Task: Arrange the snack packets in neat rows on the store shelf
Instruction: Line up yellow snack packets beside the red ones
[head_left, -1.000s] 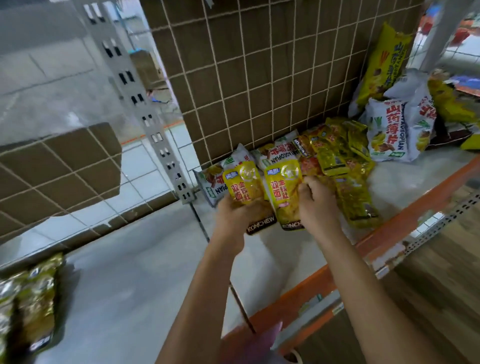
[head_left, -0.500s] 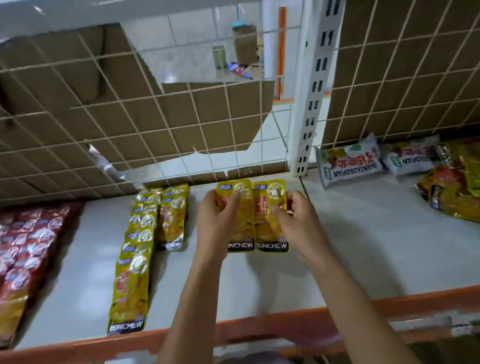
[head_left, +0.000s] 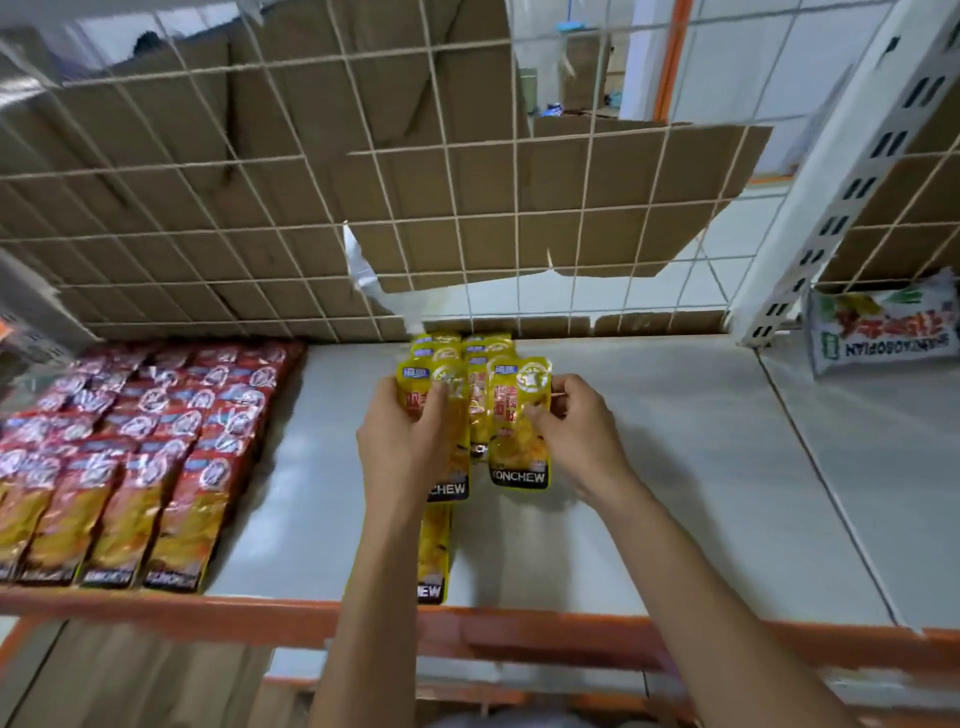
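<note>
My left hand (head_left: 402, 441) grips one yellow snack packet (head_left: 453, 395) and my right hand (head_left: 574, 434) pinches a second yellow packet (head_left: 519, 426) by its right edge. Both packets hover over two short rows of matching yellow packets (head_left: 462, 345) that lie on the grey shelf (head_left: 649, 467) and run back toward the wire mesh. One more yellow packet (head_left: 434, 556) of the left row shows below my left wrist, near the shelf's front edge. My hands hide the middle of both rows.
Neat rows of red packets (head_left: 135, 452) fill the shelf's left part. A white packet (head_left: 883, 327) lies at the far right behind a white slotted upright (head_left: 841, 187). Wire mesh backed with cardboard (head_left: 260, 208) closes the rear. An orange rail (head_left: 519, 629) edges the front.
The view has swung left from the loose pile to this shelf section. Both hands carried the two yellow packets over and now hold them above the yellow rows.
</note>
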